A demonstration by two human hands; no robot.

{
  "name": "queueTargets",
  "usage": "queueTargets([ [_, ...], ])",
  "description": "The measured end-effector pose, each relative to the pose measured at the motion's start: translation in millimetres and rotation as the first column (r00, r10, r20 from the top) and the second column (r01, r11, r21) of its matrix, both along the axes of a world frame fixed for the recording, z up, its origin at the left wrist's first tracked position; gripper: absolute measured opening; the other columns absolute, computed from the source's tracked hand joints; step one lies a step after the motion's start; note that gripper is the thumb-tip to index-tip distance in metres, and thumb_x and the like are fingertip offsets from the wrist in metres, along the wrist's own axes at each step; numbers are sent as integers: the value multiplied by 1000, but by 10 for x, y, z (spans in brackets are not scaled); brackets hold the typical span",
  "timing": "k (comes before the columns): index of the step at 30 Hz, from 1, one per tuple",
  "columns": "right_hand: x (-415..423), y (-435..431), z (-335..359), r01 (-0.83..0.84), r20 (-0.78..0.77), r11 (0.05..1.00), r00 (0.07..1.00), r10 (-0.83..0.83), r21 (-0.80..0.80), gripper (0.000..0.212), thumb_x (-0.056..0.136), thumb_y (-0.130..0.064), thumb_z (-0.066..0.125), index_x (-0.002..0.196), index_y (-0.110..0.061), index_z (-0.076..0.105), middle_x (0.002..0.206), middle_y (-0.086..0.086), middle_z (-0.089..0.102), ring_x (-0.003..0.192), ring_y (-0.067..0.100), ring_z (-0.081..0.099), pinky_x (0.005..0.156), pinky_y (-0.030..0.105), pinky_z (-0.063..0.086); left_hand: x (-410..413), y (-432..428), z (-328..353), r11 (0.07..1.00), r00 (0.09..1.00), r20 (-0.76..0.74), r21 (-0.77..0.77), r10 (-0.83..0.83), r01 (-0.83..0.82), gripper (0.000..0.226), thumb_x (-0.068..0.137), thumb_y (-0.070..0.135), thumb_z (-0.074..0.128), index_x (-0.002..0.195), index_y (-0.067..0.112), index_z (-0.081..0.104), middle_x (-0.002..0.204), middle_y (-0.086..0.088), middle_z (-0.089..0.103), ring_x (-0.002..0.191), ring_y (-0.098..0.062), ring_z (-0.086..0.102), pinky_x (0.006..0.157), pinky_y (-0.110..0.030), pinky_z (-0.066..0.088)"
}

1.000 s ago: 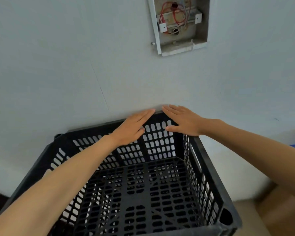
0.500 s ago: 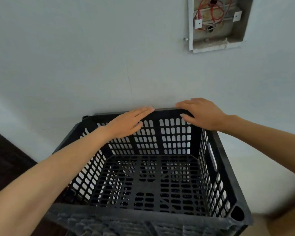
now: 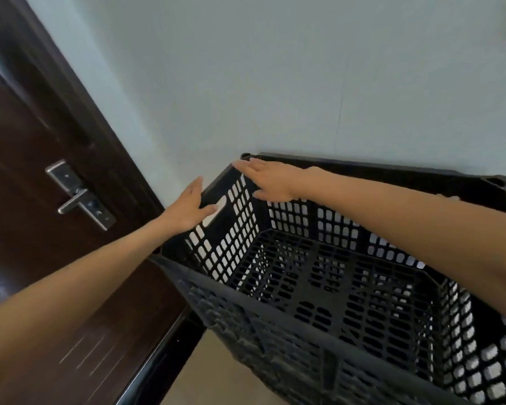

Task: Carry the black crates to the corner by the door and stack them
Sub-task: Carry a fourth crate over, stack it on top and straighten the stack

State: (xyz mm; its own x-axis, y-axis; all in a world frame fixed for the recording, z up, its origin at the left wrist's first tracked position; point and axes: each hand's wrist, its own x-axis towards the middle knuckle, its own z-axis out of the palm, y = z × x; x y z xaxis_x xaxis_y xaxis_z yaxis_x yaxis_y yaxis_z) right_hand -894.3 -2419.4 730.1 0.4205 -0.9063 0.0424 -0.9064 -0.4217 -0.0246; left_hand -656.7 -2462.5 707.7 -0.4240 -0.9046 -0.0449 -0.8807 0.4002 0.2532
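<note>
The left hand lies with straight fingers against the outer top edge of the crate's side wall, thumb by the handle slot, gripping nothing; the right hand rests flat and spread on the rim at the far corner, also holding nothing. Under both sits the black crate, empty, its far rim close against the pale wall and its side just beside the dark door with the metal handle. What the crate stands on is hidden. This looks like the settling step: the crate is in the corner and is being squared up. Next, I judge, a light push to seat it flush, then both hands lift away
</note>
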Motion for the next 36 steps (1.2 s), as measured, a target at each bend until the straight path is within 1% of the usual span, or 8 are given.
queueTargets([
  [5, 688, -213, -257, -2, -23, 1000, 1000, 3, 27, 82, 94, -8, 45, 153, -11, -12, 162, 8, -10, 149, 24, -9, 122, 40, 3, 74, 97, -41, 998, 997, -78, 65, 10, -5, 85, 99, 35, 53, 157, 8, -3, 163, -14, 18, 149, -27, 24, 121, -38, 23],
  [13, 714, -236, -386, 51, 34, 999, 998, -51, 17, 99, 80, 8, 45, 152, -20, -16, 161, -1, -16, 149, 16, -13, 121, 45, 2, 59, 14, -66, 992, 994, -102, 125, -24, 37, 92, 96, 31, 57, 156, 14, -11, 157, -14, 34, 137, -30, 45, 109, -37, 38],
  [18, 737, -211, -386, 76, -39, 997, 996, -76, -14, 103, 80, 9, 47, 152, -21, -20, 161, -3, -16, 148, 15, -14, 121, 44, 0, 89, 27, -68, 989, 996, -80, 135, -51, 62, 102, 92, 31, 64, 155, 18, -16, 161, -14, 24, 138, -30, 44, 109, -39, 42],
  [22, 830, -149, -293, 153, -220, 986, 962, -165, -70, 97, 84, 8, 45, 151, -18, -20, 162, 1, -14, 149, 17, -11, 122, 43, 0, 89, 48, -45, 988, 994, -80, 132, -76, 86, 101, 91, 32, 63, 155, 18, -14, 163, -10, 19, 143, -30, 36, 112, -49, 39],
  [27, 1084, -13, -129, 272, -451, 948, 834, -317, -163, 75, 98, -19, 41, 153, -10, -9, 163, 8, -2, 150, 25, -6, 122, 43, -2, 118, 119, 4, 987, 987, -76, 60, -144, 149, 93, 94, 33, 57, 156, 14, -9, 166, -4, -2, 153, -25, 6, 120, -48, 25],
  [29, 1156, 90, -69, 379, -361, 917, 844, -397, -122, 76, 97, -21, 44, 154, -11, -5, 162, 8, 5, 150, 26, -1, 122, 45, 4, 184, 134, -15, 981, 980, -92, 62, -178, 184, 90, 95, 32, 56, 157, 14, -8, 166, -4, -5, 153, -22, 4, 120, -46, 24],
  [32, 1150, 369, 36, 531, -83, 847, 845, -528, 19, 68, 96, -20, 44, 155, -18, 10, 160, 5, 21, 148, 25, 17, 118, 45, 23, 293, 151, -15, 965, 959, -131, 36, -252, 259, 86, 96, 30, 55, 157, 14, -3, 166, -5, 1, 152, -22, 12, 119, -44, 29],
  [36, 1051, 857, 67, 658, 58, 748, 746, -663, 85, 58, 95, -24, 43, 149, -29, 25, 144, 4, 49, 126, 24, 52, 96, 42, 48, 256, 180, 2, 920, 916, -103, -97, -389, 380, 78, 97, 31, 52, 158, 16, 4, 166, -4, 6, 152, -21, 15, 119, -42, 29],
])
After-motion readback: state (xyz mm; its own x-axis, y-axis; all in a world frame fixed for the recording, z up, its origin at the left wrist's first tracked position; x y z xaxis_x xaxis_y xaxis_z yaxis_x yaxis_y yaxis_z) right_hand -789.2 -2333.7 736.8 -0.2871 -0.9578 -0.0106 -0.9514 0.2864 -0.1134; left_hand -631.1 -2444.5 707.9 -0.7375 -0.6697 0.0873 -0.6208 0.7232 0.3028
